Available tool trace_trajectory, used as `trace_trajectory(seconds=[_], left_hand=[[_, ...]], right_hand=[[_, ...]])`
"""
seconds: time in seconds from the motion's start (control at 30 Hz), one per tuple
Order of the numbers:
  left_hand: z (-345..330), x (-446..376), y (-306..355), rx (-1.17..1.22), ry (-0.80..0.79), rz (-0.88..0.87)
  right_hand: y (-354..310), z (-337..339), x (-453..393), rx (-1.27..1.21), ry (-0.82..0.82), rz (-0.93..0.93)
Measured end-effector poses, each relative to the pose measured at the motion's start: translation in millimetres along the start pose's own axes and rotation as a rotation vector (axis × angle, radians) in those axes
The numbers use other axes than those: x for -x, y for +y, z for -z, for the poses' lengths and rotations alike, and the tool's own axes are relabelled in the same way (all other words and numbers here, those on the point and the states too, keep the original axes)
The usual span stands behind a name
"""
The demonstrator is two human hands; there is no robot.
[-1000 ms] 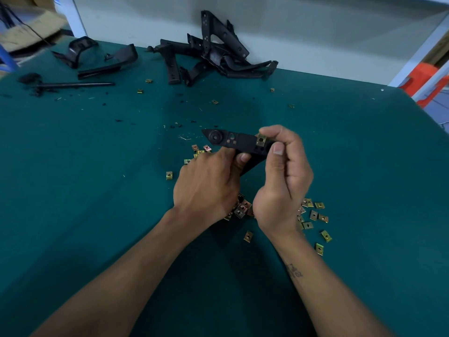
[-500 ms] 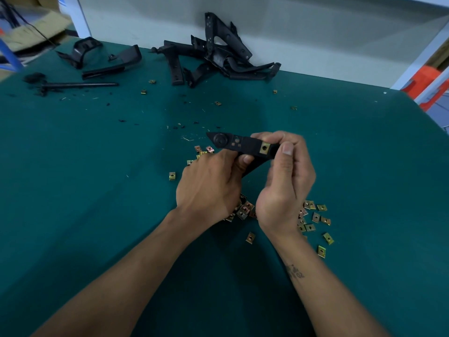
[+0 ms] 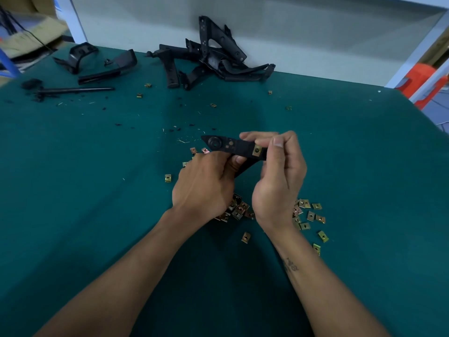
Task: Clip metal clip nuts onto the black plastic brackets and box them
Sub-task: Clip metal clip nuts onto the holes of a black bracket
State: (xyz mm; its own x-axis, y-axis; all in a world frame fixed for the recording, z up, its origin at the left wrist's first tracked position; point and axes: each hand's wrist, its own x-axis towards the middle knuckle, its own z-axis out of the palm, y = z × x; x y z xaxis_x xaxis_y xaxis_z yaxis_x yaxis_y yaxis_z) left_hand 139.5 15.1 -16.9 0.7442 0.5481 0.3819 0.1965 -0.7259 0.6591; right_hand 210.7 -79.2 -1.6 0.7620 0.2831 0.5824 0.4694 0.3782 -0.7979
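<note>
A black plastic bracket (image 3: 228, 147) is held above the middle of the green table. My left hand (image 3: 206, 186) grips its lower arm from underneath. My right hand (image 3: 279, 176) pinches its right end, thumb on top next to a brass-coloured clip nut (image 3: 257, 150) seated on the bracket. Loose clip nuts (image 3: 239, 209) lie in a heap under my hands, and several more clip nuts (image 3: 309, 216) are scattered to the right of my right wrist.
A pile of black brackets (image 3: 211, 59) leans on the back wall. Two more black parts (image 3: 97, 62) and a black rod (image 3: 75, 90) lie at the back left. Stray clip nuts (image 3: 167, 178) and black shavings dot the green table (image 3: 73, 190). An orange stool (image 3: 422, 79) stands off the right edge.
The clip nut has slid further onto the bracket's right end, and my right thumb has shifted off it, leaving the nut in plain view. Both hands stayed on the bracket.
</note>
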Motion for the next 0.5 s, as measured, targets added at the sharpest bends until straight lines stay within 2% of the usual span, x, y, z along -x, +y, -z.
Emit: trace_trajectory(seconds=[0.1,0.2,0.27,0.37,0.43,0.5], left_hand=[[-2.1,2.2,1.0,-0.075,-0.002,-0.026],[-4.8,-0.3,1.8,-0.122,-0.039,-0.007],[-5.6,-5.0,-2.3,-0.075,-0.035,0.052],[-5.8,-9.6,-8.0,0.006,0.000,0.108],[-5.8,-11.4,-10.4,0.036,-0.006,0.124],[-6.1,-13.4,-11.9,0.083,-0.008,0.144]], right_hand=[[-1.8,9.1,-5.6,0.044,-0.007,-0.056],[-5.6,30.6,-19.2,0.163,-0.112,-0.150],[-9.5,48.5,-29.1,0.247,-0.168,-0.153],[-17.4,78.7,-47.3,0.410,-0.167,-0.229],[-21.5,98.3,-55.5,0.612,-0.289,-0.339],[-25.3,109.5,-58.1,0.776,-0.523,-0.503]])
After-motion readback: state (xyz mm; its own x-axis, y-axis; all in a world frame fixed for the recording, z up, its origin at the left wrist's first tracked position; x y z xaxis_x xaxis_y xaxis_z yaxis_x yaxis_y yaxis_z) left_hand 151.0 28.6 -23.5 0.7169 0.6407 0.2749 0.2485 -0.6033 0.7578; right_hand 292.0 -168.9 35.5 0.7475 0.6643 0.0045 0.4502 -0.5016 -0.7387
